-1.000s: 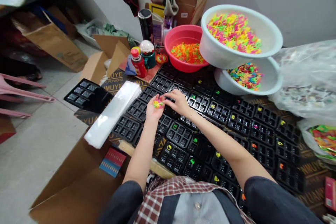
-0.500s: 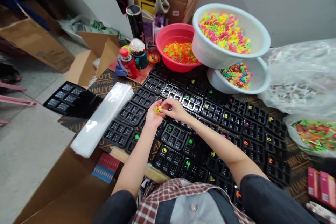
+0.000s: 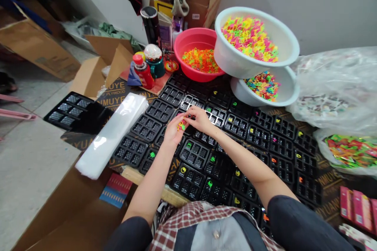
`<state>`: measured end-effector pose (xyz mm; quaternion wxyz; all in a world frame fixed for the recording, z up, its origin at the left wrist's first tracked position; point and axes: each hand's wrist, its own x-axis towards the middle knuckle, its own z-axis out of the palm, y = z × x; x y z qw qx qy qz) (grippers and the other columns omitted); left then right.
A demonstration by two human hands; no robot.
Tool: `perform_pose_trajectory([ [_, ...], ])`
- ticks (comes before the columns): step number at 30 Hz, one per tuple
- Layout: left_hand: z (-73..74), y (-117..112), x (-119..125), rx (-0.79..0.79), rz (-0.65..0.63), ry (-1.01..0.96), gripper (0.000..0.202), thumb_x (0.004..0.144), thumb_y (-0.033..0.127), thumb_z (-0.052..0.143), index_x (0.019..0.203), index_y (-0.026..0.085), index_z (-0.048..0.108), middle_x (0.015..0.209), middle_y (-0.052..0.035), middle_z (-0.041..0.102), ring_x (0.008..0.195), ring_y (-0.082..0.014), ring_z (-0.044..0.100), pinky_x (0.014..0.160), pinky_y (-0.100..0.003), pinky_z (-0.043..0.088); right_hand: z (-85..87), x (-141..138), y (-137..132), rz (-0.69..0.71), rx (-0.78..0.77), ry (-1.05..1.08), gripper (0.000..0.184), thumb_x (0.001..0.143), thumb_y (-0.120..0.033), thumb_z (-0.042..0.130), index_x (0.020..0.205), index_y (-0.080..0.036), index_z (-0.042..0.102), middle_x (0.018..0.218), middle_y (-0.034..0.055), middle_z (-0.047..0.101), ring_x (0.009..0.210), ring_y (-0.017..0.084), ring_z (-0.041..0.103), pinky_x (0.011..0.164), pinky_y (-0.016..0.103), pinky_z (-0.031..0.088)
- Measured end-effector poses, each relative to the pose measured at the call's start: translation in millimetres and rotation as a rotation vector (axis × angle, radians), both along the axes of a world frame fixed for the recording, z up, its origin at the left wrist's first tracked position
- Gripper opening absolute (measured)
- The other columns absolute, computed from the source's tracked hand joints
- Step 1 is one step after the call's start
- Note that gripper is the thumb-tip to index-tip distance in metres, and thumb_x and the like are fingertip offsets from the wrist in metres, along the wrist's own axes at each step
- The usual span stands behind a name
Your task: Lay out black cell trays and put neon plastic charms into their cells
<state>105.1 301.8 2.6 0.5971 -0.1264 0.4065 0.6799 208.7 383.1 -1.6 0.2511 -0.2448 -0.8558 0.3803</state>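
Note:
My left hand (image 3: 173,133) is cupped palm up over the black compartment trays (image 3: 259,125), holding a small heap of neon plastic pieces (image 3: 180,126). My right hand (image 3: 200,119) reaches across from the right, its fingertips pinched at that heap. Several trays carry one small coloured piece (image 3: 183,170) in a compartment. The trays to the left (image 3: 147,125) look empty.
A red basin (image 3: 191,41) and two stacked white basins (image 3: 290,43) of neon pieces stand at the back. A stack of clear bags (image 3: 113,133) lies left, beside a loose black tray (image 3: 69,110). Bottles and jars (image 3: 143,71) stand behind. Filled plastic bags (image 3: 338,94) sit right.
The view has shifted a little. My right hand has come back from the trays to the heap in my left palm, and both hands sit slightly lower and closer together.

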Motion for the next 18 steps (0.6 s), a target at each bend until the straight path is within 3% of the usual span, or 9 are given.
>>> perform_pose_trajectory([
  [3, 3.5, 1.1, -1.4, -0.035, 0.020, -0.018, 0.017, 0.082, 0.003, 0.054, 0.081, 0.011, 0.069, 0.073, -0.0052, 0.071, 0.066, -0.0113, 0.067, 0.071, -0.022, 0.055, -0.7, -1.0, 0.6, -0.061, 0.031, -0.012, 0.006, 0.082, -0.019, 0.062, 0.081, -0.019, 0.069, 0.077, 0.0016, 0.061, 0.068, 0.013, 0.054, 0.064, 0.026, 0.045],
  [5, 6.5, 1.9, -4.1, -0.069, 0.032, -0.054, 0.017, 0.085, 0.006, 0.053, 0.082, 0.010, 0.069, 0.073, -0.0068, 0.070, 0.066, -0.0119, 0.067, 0.069, -0.021, 0.054, -4.9, -4.2, 10.3, -0.177, 0.063, -0.004, 0.009, 0.086, -0.024, 0.061, 0.083, -0.019, 0.069, 0.077, 0.0018, 0.062, 0.067, 0.013, 0.054, 0.064, 0.027, 0.045],
  [9, 13.3, 1.2, -10.9, -0.086, 0.067, -0.144, 0.022, 0.092, 0.016, 0.047, 0.086, 0.009, 0.068, 0.070, -0.0079, 0.068, 0.063, -0.0124, 0.066, 0.057, -0.018, 0.052, -21.6, -15.9, 55.2, -0.364, 0.205, -0.097, 0.015, 0.089, -0.025, 0.058, 0.082, -0.019, 0.071, 0.078, 0.0041, 0.060, 0.073, 0.017, 0.054, 0.072, 0.031, 0.045],
  [13, 16.4, -2.0, -16.2, -0.049, 0.107, -0.205, 0.030, 0.095, 0.022, 0.041, 0.099, 0.007, 0.067, 0.077, -0.0121, 0.069, 0.073, -0.0177, 0.069, 0.067, -0.028, 0.057, -28.9, -25.9, 83.9, -0.301, 0.265, -0.229, 0.014, 0.087, -0.024, 0.062, 0.080, -0.020, 0.073, 0.079, 0.0072, 0.056, 0.082, 0.022, 0.053, 0.077, 0.037, 0.045],
  [16, 14.5, -3.2, -19.7, -0.005, 0.108, -0.218, 0.033, 0.094, 0.021, 0.040, 0.110, 0.007, 0.065, 0.086, -0.0137, 0.071, 0.084, -0.0202, 0.070, 0.078, -0.034, 0.057, -17.6, -25.3, 65.5, -0.202, 0.230, -0.159, 0.020, 0.085, -0.035, 0.067, 0.097, -0.020, 0.073, 0.088, 0.0080, 0.056, 0.086, 0.023, 0.053, 0.079, 0.038, 0.045],
  [18, 12.8, -2.9, -21.5, 0.024, 0.106, -0.220, 0.034, 0.094, 0.020, 0.040, 0.115, 0.008, 0.064, 0.090, -0.0134, 0.071, 0.084, -0.0202, 0.069, 0.076, -0.033, 0.056, -6.4, -21.6, 42.8, -0.006, 0.192, -0.104, 0.031, 0.080, -0.043, 0.072, 0.104, -0.022, 0.072, 0.091, 0.0067, 0.057, 0.085, 0.022, 0.054, 0.079, 0.037, 0.045],
])
